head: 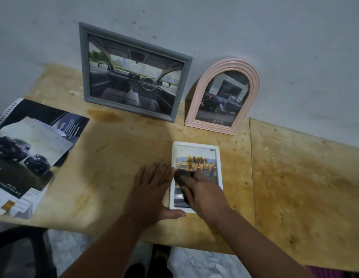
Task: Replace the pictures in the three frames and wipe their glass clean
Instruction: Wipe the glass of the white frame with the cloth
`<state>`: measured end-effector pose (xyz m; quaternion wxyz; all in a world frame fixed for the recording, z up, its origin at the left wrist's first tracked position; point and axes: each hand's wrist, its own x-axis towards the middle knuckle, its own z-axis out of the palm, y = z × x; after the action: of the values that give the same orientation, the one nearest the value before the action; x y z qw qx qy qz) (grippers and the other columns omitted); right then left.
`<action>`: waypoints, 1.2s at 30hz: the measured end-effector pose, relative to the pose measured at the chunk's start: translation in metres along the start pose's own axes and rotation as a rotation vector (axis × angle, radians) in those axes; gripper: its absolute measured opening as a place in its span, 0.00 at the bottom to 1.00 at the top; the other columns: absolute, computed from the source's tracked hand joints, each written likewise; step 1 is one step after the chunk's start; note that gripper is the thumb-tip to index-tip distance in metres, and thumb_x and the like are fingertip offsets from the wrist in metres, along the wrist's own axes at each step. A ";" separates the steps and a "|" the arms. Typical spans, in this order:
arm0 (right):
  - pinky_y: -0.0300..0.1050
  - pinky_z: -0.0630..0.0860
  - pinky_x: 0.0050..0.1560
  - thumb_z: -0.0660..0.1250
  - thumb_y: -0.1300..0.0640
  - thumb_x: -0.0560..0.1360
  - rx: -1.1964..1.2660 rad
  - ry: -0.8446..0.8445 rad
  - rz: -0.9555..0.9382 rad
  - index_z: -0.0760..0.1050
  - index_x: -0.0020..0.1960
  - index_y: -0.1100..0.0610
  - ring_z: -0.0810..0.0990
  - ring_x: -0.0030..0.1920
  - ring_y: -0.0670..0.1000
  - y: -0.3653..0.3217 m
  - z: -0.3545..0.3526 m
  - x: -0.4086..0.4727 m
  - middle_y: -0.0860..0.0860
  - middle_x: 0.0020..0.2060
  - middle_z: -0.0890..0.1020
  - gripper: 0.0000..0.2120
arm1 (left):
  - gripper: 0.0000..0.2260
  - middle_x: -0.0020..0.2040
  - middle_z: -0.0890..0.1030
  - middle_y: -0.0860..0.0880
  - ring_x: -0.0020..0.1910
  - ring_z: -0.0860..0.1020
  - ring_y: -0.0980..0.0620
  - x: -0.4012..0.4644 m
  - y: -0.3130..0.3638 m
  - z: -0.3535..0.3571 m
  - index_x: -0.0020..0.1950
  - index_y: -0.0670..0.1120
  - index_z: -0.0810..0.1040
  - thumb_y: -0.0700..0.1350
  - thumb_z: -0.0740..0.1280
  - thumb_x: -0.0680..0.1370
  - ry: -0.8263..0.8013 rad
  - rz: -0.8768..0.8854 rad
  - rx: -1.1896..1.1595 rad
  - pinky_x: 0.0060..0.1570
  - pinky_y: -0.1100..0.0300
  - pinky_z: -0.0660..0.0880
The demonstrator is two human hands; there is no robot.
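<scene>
Wooden table holds brochures, two upright frames.

Table: bare plywood, matt, stained and pitted. White frame: smooth, glossy glass. Grey frame: matt painted finish. Pink frame: ridged, matt. Cloth: dark, soft. Brochures: glossy paper. Wall: matt, speckled.

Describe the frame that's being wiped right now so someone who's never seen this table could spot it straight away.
On the wooden table, two frames lean against the wall: a grey frame and a pink arched frame. In front of the pink one, the white frame lies flat under the right hand and its dark cloth. It alone lies flat and shows a yellow pickup.
</scene>
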<state>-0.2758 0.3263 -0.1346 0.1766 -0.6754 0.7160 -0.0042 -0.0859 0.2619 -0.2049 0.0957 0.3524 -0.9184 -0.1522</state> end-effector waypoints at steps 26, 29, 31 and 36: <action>0.44 0.77 0.51 0.63 0.51 0.82 0.361 -0.144 0.074 0.78 0.69 0.45 0.81 0.55 0.50 0.008 -0.017 -0.027 0.47 0.61 0.83 0.16 | 0.52 0.78 0.70 0.45 0.80 0.64 0.42 -0.001 -0.002 0.001 0.79 0.45 0.69 0.80 0.62 0.67 0.049 0.004 0.038 0.76 0.35 0.58; 0.49 0.78 0.58 0.64 0.51 0.82 0.409 -0.006 0.176 0.79 0.68 0.47 0.81 0.56 0.52 0.027 -0.043 0.014 0.50 0.59 0.84 0.15 | 0.52 0.77 0.72 0.44 0.79 0.66 0.41 0.000 0.000 0.000 0.77 0.45 0.72 0.80 0.64 0.65 0.068 0.001 0.033 0.76 0.35 0.59; 0.52 0.79 0.55 0.62 0.49 0.83 0.325 0.153 0.244 0.78 0.69 0.47 0.81 0.53 0.55 0.040 -0.049 0.045 0.53 0.55 0.83 0.16 | 0.52 0.77 0.72 0.44 0.78 0.67 0.41 0.000 0.001 0.000 0.77 0.44 0.71 0.80 0.64 0.66 0.064 0.007 0.039 0.75 0.34 0.60; 0.53 0.79 0.46 0.56 0.45 0.84 0.019 0.158 0.164 0.71 0.72 0.46 0.80 0.51 0.59 0.036 -0.014 0.049 0.54 0.56 0.79 0.18 | 0.52 0.76 0.72 0.44 0.78 0.68 0.41 0.000 0.000 0.001 0.78 0.45 0.71 0.80 0.63 0.66 0.054 -0.005 0.057 0.75 0.34 0.60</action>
<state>-0.3150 0.2792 -0.1421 0.1259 -0.6105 0.7804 -0.0500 -0.0864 0.2619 -0.2057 0.1098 0.3613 -0.9186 -0.1167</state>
